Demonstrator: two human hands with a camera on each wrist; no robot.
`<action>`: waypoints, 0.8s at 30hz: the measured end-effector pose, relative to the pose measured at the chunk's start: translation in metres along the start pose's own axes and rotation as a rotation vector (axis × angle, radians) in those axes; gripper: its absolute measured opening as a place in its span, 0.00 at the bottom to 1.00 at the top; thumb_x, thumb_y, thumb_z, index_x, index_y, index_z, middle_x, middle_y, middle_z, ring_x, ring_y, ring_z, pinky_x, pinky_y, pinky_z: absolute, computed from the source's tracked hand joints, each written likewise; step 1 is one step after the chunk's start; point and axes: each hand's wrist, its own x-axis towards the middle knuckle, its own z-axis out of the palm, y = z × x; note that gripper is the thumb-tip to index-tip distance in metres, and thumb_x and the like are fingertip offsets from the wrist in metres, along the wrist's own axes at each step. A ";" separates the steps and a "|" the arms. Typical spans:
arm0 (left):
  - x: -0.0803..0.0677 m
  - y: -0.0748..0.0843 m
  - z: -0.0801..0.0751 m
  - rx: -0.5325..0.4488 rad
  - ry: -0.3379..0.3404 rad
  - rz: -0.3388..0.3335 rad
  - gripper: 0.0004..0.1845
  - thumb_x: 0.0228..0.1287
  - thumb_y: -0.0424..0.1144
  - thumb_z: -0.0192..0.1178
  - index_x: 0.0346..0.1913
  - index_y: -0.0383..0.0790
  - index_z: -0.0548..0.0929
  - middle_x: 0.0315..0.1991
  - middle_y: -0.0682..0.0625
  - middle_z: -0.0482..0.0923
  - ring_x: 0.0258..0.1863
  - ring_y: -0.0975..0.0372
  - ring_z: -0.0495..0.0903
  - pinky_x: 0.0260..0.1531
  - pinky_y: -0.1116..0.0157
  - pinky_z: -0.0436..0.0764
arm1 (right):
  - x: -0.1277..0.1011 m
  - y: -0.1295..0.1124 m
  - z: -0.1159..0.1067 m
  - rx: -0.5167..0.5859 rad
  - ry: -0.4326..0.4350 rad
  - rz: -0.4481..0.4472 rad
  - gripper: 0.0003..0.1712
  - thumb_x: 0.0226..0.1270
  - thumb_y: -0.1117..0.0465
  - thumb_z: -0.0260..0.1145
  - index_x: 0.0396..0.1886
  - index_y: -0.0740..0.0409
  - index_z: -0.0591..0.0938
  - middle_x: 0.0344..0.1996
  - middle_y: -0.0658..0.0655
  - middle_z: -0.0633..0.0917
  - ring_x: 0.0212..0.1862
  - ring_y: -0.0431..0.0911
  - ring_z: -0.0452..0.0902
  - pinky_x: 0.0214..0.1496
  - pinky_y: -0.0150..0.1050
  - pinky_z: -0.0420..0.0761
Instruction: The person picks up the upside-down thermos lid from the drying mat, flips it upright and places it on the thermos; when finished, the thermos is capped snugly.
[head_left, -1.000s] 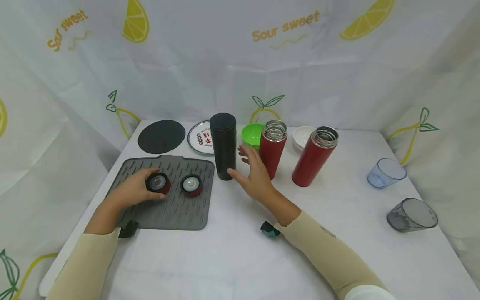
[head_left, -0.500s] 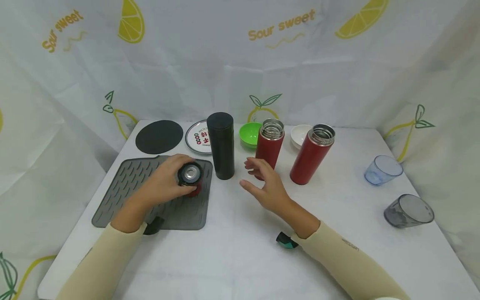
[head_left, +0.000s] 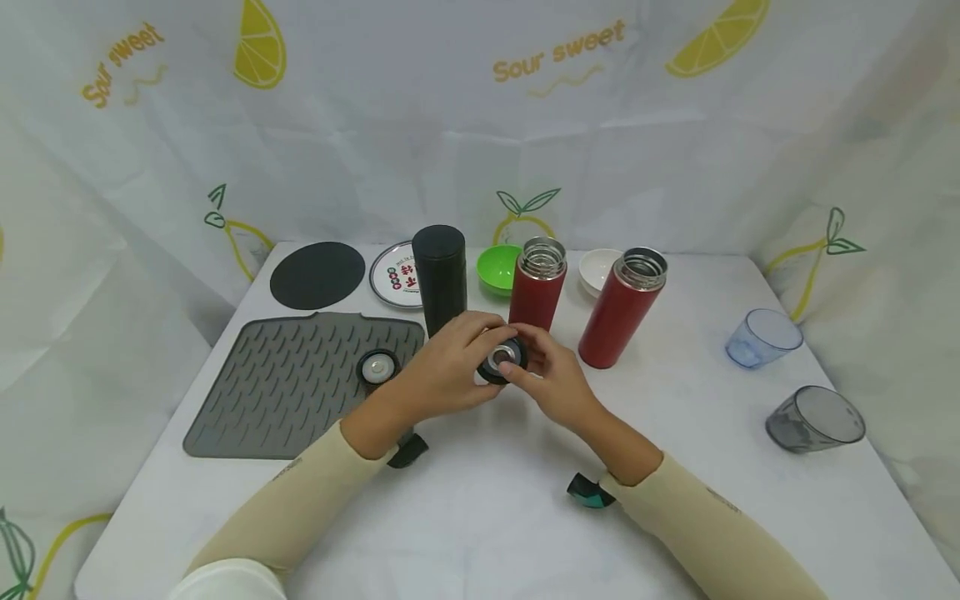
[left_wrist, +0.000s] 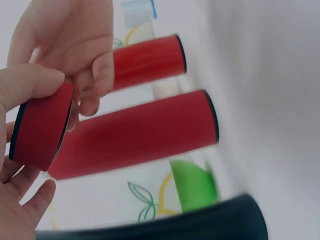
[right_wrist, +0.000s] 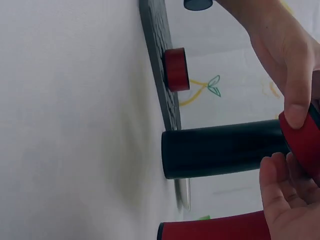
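Both hands' grip pinching red lid

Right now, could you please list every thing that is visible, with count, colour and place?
red lid: 1, red and black, held between both hands
second lid: 1, red and black, on the mat
mat: 1, grey, ribbed, table's left
red flasks: 2, open, centre back
black flask: 1, capped, beside the mat
round pad: 1, black, back left
printed plate: 1, white, back
green bowl: 1, back
white bowl: 1, back
cups: 2, blue and grey, right
left hand: grips lid
right hand: grips lid
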 end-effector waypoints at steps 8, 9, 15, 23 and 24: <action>0.008 0.005 0.010 -0.080 0.007 -0.059 0.40 0.52 0.51 0.74 0.65 0.37 0.72 0.60 0.46 0.72 0.61 0.58 0.69 0.62 0.65 0.67 | -0.004 0.003 -0.012 0.089 0.097 -0.071 0.27 0.63 0.67 0.69 0.61 0.63 0.73 0.50 0.61 0.81 0.48 0.49 0.79 0.48 0.34 0.81; 0.008 0.005 0.009 -0.137 0.011 -0.126 0.39 0.53 0.52 0.73 0.65 0.38 0.72 0.59 0.47 0.72 0.60 0.58 0.70 0.60 0.64 0.69 | -0.005 0.002 -0.013 0.089 0.104 -0.080 0.27 0.63 0.68 0.69 0.61 0.63 0.73 0.50 0.61 0.81 0.48 0.49 0.78 0.48 0.34 0.81; 0.009 0.006 0.001 -0.634 0.006 -0.686 0.27 0.69 0.54 0.57 0.61 0.39 0.73 0.44 0.50 0.81 0.42 0.59 0.81 0.45 0.63 0.80 | -0.004 -0.002 -0.013 0.037 0.131 -0.154 0.28 0.57 0.70 0.73 0.59 0.60 0.77 0.47 0.57 0.83 0.48 0.48 0.78 0.51 0.35 0.80; 0.015 0.004 -0.001 -1.083 -0.097 -0.997 0.29 0.65 0.44 0.64 0.64 0.35 0.69 0.49 0.41 0.82 0.43 0.53 0.84 0.46 0.60 0.82 | -0.004 -0.021 -0.004 -0.021 0.154 -0.276 0.29 0.50 0.80 0.73 0.54 0.68 0.78 0.48 0.62 0.82 0.49 0.49 0.78 0.53 0.35 0.79; 0.016 0.005 -0.002 -1.083 -0.087 -0.987 0.30 0.64 0.43 0.65 0.65 0.36 0.68 0.50 0.42 0.82 0.44 0.53 0.83 0.47 0.60 0.81 | -0.004 -0.024 -0.004 -0.033 0.163 -0.289 0.29 0.49 0.80 0.73 0.54 0.70 0.78 0.48 0.63 0.82 0.50 0.49 0.78 0.53 0.35 0.78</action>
